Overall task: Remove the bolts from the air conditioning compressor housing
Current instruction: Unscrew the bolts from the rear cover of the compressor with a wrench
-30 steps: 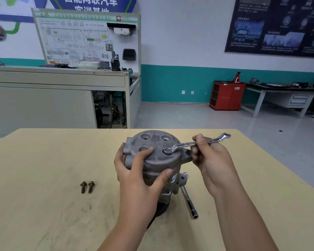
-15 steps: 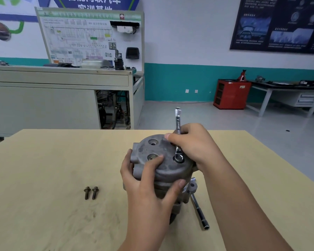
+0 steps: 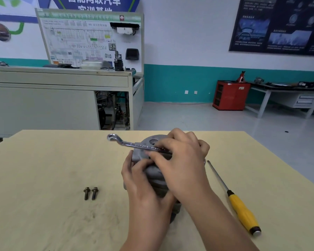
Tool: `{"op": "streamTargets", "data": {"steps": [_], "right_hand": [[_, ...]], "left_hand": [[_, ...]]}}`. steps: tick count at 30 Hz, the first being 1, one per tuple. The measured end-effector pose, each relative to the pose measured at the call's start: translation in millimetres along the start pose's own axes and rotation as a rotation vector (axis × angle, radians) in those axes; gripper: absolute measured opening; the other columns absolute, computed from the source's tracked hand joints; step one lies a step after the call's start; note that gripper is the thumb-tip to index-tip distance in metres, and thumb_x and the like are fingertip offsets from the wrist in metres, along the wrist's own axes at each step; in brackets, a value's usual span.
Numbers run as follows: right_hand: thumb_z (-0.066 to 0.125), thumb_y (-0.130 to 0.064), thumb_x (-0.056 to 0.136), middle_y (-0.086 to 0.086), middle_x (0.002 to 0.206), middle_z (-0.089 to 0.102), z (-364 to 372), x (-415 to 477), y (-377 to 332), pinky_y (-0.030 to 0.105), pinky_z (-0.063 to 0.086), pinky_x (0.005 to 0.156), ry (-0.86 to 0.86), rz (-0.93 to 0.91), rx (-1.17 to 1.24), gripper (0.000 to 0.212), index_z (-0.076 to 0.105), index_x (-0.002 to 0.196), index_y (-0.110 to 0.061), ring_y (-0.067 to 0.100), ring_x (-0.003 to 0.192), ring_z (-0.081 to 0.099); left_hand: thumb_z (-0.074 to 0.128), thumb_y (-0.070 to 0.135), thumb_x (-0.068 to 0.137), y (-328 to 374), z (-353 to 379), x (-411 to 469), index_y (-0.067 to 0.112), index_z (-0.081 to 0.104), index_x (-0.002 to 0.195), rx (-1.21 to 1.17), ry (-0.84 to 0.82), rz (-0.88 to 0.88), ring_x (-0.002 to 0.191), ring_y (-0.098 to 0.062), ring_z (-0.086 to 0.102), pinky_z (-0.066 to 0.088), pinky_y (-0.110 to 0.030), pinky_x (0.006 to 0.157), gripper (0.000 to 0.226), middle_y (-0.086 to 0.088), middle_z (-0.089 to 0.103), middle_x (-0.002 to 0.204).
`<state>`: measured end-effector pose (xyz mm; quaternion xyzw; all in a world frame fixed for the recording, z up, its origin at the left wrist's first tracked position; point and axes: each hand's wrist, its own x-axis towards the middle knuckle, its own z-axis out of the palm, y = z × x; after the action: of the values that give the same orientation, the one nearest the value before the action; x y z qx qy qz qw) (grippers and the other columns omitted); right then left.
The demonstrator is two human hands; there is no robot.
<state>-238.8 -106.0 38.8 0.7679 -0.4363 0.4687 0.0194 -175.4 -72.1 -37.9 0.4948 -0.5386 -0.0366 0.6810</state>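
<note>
Although two loose bolts [image 3: 94, 193] lie plainly side by side at lower left on the tan table [image 3: 43, 169], the compressor housing [image 3: 156, 176] at centre is mostly covered by both hands. The left hand [image 3: 143, 182] curls round its near side. The right hand [image 3: 181, 160] grips a ring spanner [image 3: 134, 145], whose right end is hidden under the fingers. A yellow-handled screwdriver [image 3: 241, 209] lies just right.

"智能网联汽车" on blue wall banner [image 3: 94, 1]; "HV" on diagram board [image 3: 91, 38]
</note>
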Motion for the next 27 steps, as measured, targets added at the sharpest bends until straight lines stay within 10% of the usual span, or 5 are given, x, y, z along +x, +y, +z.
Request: {"op": "streamTargets", "data": {"steps": [10, 15, 27], "right_hand": [[0.056, -0.019, 0.081, -0.006, 0.089, 0.066, 5.6, -39.2, 23.7, 0.031, 0.031, 0.093, 0.354, -0.111, 0.259, 0.02, 0.074, 0.085, -0.014, 0.006, 0.086, 0.056], [0.048, -0.012, 0.083, -0.012, 0.105, 0.069, 6.6, -53.3, 34.5, 0.024, 0.026, 0.11, 0.343, -0.03, 0.499, 0.029, 0.069, 0.1, -0.023, 0.007, 0.103, 0.062], [0.033, -0.018, 0.103, -0.005, 0.072, 0.073, 4.1, -17.2, 31.8, 0.008, 0.045, 0.063, 0.318, 0.6, 0.88, 0.02, 0.049, 0.094, -0.026, 0.003, 0.073, 0.066]], "left_hand": [[0.089, 0.01, 0.058, -8.7, 7.7, -4.7, 0.052, 0.041, 0.111, -0.033, 0.035, 0.014, 0.119, 0.002, 0.048, 0.041, -0.009, 0.091, 0.082, -0.01, 0.032, 0.144], [0.089, 0.028, 0.059, -8.7, 6.9, -7.9, 0.062, 0.036, 0.107, -0.001, 0.07, 0.047, 0.132, 0.004, 0.031, 0.03, -0.004, 0.097, 0.079, 0.001, 0.025, 0.149], [0.086, 0.034, 0.06, -4.2, -0.8, -8.0, 0.063, 0.035, 0.109, 0.003, 0.084, 0.057, 0.137, 0.0, 0.025, 0.021, -0.003, 0.102, 0.076, -0.01, 0.03, 0.145]]}}
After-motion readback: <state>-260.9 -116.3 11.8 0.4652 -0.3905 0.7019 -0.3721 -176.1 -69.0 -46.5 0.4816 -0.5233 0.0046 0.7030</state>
